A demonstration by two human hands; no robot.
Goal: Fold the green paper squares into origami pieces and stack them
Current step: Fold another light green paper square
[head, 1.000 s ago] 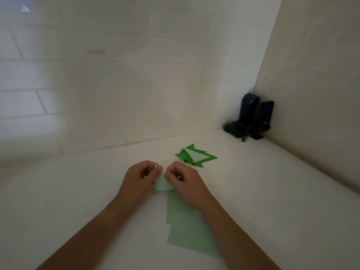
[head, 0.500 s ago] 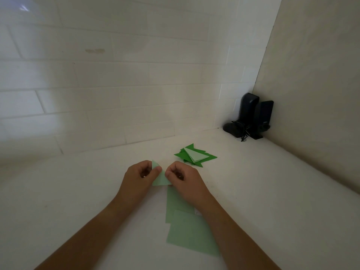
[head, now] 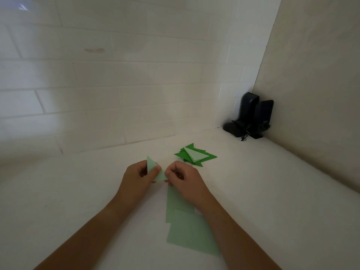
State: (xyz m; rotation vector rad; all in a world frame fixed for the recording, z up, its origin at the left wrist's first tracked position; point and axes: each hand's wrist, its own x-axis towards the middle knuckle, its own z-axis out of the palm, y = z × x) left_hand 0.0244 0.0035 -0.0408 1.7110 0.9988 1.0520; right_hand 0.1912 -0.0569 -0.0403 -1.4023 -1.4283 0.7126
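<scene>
White tiled wall point(head: 116, 84) meets a plain beige side wall point(head: 315, 94) at a corner, above a matte white counter point(head: 272, 191). Two black speakers point(head: 253, 115) stand upright in that corner. Pale green flat squares point(head: 187, 228) lie overlapped on the counter beneath the right forearm. Dark green folded triangles form a stack point(head: 194, 155), topped by one pale piece, near the hands. Left hand point(head: 138, 178) and right hand point(head: 183, 178), fingers curled, together pinch a small pale green folded piece point(head: 153, 171), triangular and creased, just above the counter.
</scene>
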